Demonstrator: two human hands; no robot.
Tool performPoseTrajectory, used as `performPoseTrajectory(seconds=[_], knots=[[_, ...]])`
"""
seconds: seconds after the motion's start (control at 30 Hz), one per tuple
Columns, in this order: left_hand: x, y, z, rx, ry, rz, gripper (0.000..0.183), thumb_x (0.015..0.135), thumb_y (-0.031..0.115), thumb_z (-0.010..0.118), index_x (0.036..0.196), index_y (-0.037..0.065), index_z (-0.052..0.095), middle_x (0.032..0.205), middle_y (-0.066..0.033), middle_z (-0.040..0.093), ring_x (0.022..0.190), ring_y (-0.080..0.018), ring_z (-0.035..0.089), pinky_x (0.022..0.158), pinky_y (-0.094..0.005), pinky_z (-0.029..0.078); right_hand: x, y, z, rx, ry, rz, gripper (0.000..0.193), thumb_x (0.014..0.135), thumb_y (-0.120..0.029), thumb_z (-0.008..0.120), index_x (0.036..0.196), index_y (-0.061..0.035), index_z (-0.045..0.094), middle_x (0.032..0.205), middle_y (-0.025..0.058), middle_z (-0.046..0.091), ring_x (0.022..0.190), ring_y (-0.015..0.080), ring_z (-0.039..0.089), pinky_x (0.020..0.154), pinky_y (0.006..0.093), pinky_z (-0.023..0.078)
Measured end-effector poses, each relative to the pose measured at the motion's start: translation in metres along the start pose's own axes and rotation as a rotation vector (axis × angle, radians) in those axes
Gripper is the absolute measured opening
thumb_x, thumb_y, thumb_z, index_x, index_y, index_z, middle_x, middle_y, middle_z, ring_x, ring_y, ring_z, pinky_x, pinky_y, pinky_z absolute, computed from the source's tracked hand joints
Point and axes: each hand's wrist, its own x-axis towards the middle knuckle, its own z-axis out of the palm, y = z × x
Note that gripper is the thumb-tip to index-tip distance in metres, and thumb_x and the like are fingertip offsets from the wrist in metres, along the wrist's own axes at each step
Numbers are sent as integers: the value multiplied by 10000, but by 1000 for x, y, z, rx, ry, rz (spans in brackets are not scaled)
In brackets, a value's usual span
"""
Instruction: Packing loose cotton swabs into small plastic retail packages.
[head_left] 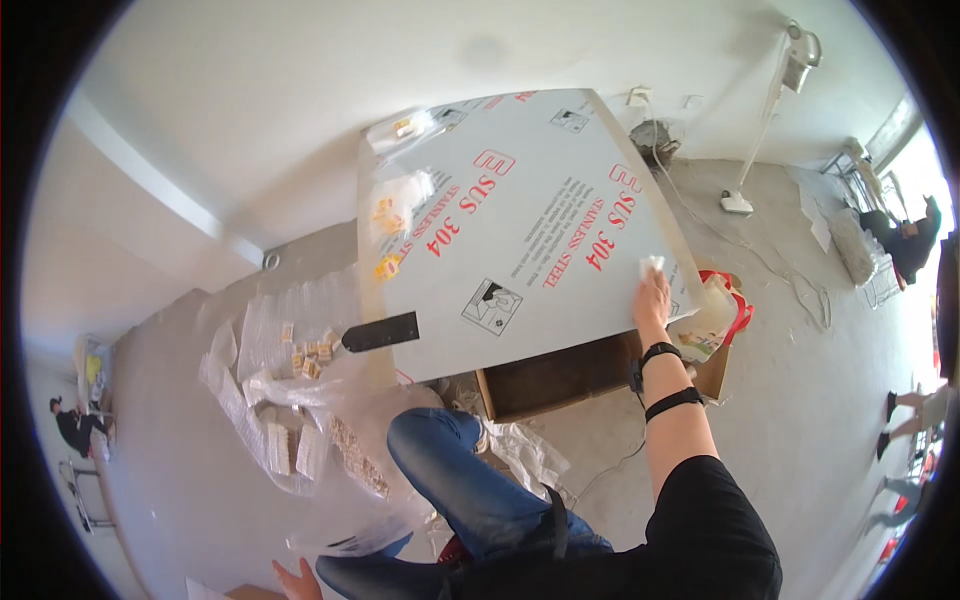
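Observation:
My right hand reaches over the right part of a table topped with a film-covered metal sheet. Its fingers are closed on a small white piece, whose kind is too blurred to tell. Low at the left, my left hand is partly in view beside the clear plastic sheeting, its fingers apart and holding nothing I can see. On the table's left side lie clear bags with yellowish pieces in them, and a yellow packet. A flat black strip juts over the table's near left edge.
Bubble wrap with several small tan blocks spreads left of my legs. An open cardboard box stands under the near edge. A bag with red ribbon is at the right. Cables cross the floor near a stick vacuum; other people are far off.

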Motion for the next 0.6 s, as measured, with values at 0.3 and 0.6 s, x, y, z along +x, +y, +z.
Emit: performPoseTrajectory(seconds=[0.3, 0.6], knots=[[7, 95, 58, -1194, -255, -530, 484, 908, 246, 596, 1312, 88, 381, 933, -107, 622, 806, -181, 628, 565, -252, 475, -79, -134, 24, 186, -217, -678, 416, 888, -79, 421, 1292, -124, 508, 1371, 124, 462, 1281, 303, 416, 1052, 409, 343], [53, 155, 35, -1069, -513, -427, 343, 947, 349, 530, 976, 7, 541, 958, -101, 657, 911, -200, 647, 799, -377, 500, -90, -57, 24, 321, -204, -817, 371, 884, -52, 439, 1234, -74, 562, 1281, 119, 542, 1196, 275, 496, 1018, 390, 388]])
